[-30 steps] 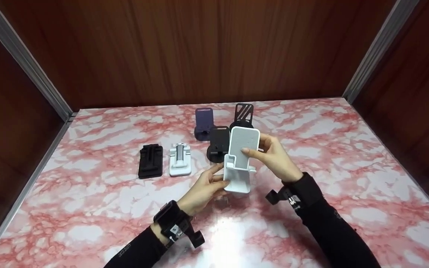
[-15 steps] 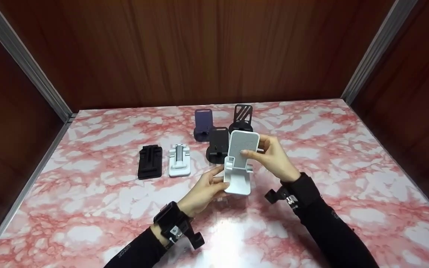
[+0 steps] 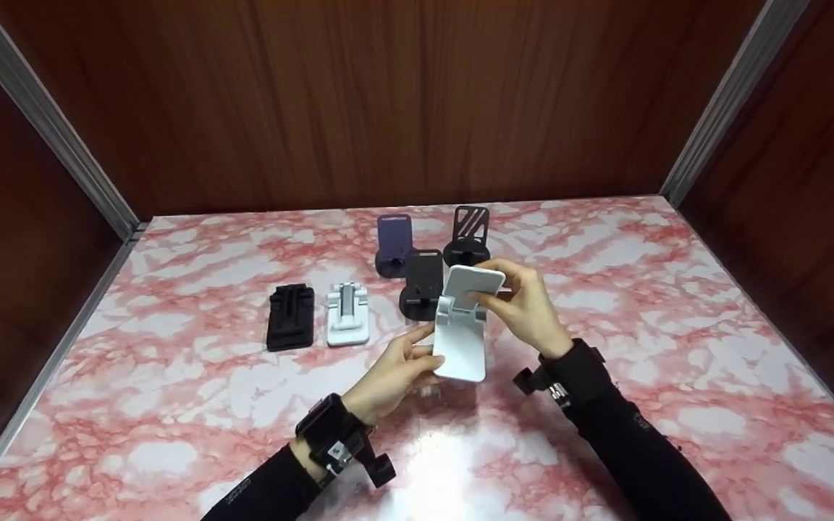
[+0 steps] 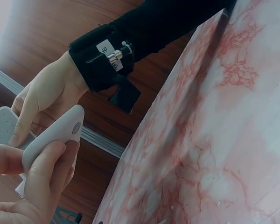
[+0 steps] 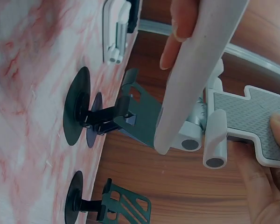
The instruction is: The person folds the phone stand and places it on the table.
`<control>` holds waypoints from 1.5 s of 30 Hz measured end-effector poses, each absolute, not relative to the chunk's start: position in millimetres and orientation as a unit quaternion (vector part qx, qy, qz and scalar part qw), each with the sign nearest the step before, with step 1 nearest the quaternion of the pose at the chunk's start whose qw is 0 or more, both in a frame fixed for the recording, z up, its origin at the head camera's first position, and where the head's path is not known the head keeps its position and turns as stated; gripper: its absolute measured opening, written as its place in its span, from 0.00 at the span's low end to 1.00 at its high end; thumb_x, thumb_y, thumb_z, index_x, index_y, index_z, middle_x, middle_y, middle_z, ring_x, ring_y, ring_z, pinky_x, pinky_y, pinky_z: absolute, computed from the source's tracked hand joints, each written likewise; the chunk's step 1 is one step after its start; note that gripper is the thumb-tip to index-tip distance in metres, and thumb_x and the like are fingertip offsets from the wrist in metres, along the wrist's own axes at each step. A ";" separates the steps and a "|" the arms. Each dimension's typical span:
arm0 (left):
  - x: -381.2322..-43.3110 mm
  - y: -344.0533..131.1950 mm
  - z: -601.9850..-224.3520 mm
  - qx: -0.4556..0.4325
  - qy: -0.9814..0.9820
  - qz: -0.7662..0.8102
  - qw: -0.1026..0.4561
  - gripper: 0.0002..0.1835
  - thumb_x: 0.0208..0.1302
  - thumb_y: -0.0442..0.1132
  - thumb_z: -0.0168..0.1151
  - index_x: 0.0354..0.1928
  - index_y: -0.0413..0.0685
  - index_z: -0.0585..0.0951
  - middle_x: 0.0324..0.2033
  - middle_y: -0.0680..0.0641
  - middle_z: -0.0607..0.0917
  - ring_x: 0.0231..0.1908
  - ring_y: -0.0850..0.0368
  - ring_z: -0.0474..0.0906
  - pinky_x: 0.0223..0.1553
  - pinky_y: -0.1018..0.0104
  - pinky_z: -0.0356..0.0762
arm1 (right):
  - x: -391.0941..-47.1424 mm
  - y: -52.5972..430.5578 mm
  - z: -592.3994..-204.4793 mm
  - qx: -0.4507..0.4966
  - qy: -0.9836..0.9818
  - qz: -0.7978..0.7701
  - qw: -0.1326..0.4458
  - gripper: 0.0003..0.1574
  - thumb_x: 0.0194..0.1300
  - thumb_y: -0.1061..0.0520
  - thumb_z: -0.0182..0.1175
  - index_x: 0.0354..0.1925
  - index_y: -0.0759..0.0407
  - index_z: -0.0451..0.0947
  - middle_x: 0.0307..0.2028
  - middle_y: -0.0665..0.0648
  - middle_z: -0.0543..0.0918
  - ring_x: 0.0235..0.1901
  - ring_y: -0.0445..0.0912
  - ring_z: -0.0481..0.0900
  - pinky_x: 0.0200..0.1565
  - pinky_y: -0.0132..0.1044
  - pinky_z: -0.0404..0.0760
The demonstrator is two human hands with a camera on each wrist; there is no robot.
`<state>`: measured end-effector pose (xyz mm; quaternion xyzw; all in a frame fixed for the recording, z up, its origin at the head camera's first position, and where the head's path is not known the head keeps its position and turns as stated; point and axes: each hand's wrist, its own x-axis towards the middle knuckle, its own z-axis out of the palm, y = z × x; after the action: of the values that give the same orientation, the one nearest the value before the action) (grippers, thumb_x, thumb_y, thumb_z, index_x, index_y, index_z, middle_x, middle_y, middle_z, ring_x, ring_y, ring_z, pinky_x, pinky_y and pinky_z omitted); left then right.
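Both hands hold a white phone stand [image 3: 459,351] above the table. My left hand [image 3: 395,369] pinches the left edge of its base, thumb on the near face. With thumb and fingers, my right hand [image 3: 529,307] pinches the grey-padded upper plate [image 3: 469,282], which is tilted at the hinge. In the right wrist view the base [image 5: 196,70] stands edge-on, and the padded plate [image 5: 252,119] sticks out past the hinge knobs. The left wrist view shows the left fingers [image 4: 42,172] on the base [image 4: 58,133].
Behind the hands stand a purple phone stand [image 3: 395,237], a black one [image 3: 424,273] and a black slotted one [image 3: 470,226]. A folded black stand [image 3: 291,318] and a folded white stand [image 3: 348,322] lie on the left. Wooden walls [image 3: 417,101] enclose the marbled table [image 3: 171,405].
The upper plate has tilted at its hinge, and its top edge now sits lower in the head view. My right hand turned with it; my left hand kept its grip on the base.
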<state>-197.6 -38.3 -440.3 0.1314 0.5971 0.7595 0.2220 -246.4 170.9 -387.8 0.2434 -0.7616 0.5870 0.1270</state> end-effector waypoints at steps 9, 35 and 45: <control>-197.5 -39.0 -439.6 0.119 0.592 0.767 0.215 0.37 0.68 0.25 0.49 0.75 0.29 0.47 0.61 0.24 0.74 0.49 0.50 0.84 0.51 0.63 0.84 | -246.9 169.8 -390.9 0.264 -0.766 0.568 0.145 0.15 0.55 0.73 0.68 0.43 0.73 0.79 0.39 0.68 0.86 0.38 0.37 0.84 0.42 0.34 0.88; -199.7 -55.2 -416.9 0.088 0.552 0.802 0.208 0.32 0.76 0.49 0.37 0.73 0.33 0.55 0.59 0.30 0.77 0.47 0.54 0.84 0.54 0.63 0.83 | -238.0 144.6 -406.1 0.432 -0.768 0.379 0.283 0.21 0.45 0.78 0.69 0.38 0.63 0.80 0.41 0.61 0.87 0.45 0.55 0.85 0.51 0.39 0.85; -202.5 -62.0 -415.7 0.113 0.526 0.819 0.199 0.42 0.71 0.44 0.55 0.76 0.33 0.47 0.53 0.40 0.84 0.43 0.57 0.86 0.51 0.62 0.85 | -238.6 153.8 -402.2 0.464 -0.767 0.398 0.197 0.25 0.53 0.67 0.71 0.52 0.62 0.81 0.53 0.61 0.85 0.56 0.56 0.82 0.59 0.44 0.81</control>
<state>-202.5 -62.0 -415.7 0.1132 0.5262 0.8190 0.1990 -238.6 153.8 -402.2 0.4639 -0.7667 0.3978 0.1969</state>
